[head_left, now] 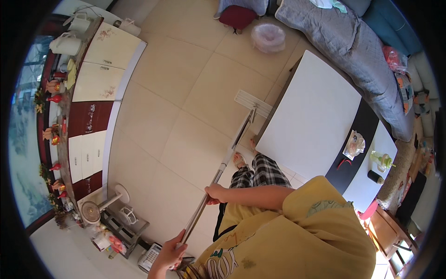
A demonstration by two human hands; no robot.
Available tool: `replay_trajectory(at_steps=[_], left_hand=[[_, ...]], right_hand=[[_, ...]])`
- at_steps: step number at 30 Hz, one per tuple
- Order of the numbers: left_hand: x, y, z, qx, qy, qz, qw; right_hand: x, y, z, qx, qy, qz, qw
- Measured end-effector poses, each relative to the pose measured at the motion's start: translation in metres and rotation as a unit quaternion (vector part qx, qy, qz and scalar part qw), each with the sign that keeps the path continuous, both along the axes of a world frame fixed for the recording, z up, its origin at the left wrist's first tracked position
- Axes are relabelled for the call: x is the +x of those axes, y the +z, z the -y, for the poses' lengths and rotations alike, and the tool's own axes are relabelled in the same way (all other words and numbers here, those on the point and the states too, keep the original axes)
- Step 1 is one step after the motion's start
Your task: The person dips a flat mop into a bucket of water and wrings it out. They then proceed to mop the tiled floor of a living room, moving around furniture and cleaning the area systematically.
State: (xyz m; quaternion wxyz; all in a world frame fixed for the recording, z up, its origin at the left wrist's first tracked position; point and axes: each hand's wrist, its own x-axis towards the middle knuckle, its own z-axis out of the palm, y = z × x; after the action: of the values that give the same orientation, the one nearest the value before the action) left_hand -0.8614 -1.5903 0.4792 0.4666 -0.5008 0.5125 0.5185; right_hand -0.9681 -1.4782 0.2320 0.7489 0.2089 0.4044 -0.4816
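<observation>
A flat mop with a long metal pole (218, 174) slants from the lower left up toward the middle of the head view. My right hand (216, 193) is closed around the pole partway along. Lower down, near the pole's end, my left hand (170, 252) is wrapped round it too. The pale, striped mop head (253, 103) lies flat on the tiled floor (190, 88), close beside the long side of the white table (306, 111). Its right end comes up against the table's edge, and I cannot tell whether it reaches underneath. My feet are just below the mop head.
Cream and dark red cabinets (97, 81) line the left side. At lower left stand a fan (91, 211) and a grey rack (125, 232). A dark red stool (237, 16), a plastic-lined bin (268, 37) and a grey-covered sofa (325, 37) are at the far side.
</observation>
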Motion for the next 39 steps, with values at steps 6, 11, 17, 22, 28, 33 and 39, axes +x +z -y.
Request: replay_trajectory(at_steps=[6,11,17,22,28,33,39], left_hand=[[-0.044,-0.066,-0.064,0.015,-0.008,-0.107,0.994],[-0.081,-0.128,-0.099,-0.055,-0.075,-0.275,0.957],[-0.083,0.002,0.004,-0.217,-0.483,-0.188,0.827],[-0.116,0.086,0.023,-0.381,-0.754,-0.092,0.527],[-0.165,0.096,-0.005,-0.422,-0.795,-0.162,0.404],[-0.113,0.076,0.005,-0.42,-0.791,-0.129,0.425],[-0.005,0.052,0.044,-0.022,0.015,-0.005,1.0]], right_hand=[[-0.056,-0.064,-0.059,0.049,0.06,-0.338,0.938],[-0.122,-0.12,-0.077,0.118,0.042,-0.422,0.898],[-0.066,-0.015,0.025,0.013,-0.179,-0.104,0.978],[-0.072,0.059,0.071,-0.103,-0.32,0.175,0.925],[-0.112,0.049,0.052,-0.108,-0.392,0.174,0.897],[-0.079,0.042,0.058,-0.064,-0.342,0.166,0.923],[-0.017,0.014,0.051,-0.03,-0.156,0.216,0.963]])
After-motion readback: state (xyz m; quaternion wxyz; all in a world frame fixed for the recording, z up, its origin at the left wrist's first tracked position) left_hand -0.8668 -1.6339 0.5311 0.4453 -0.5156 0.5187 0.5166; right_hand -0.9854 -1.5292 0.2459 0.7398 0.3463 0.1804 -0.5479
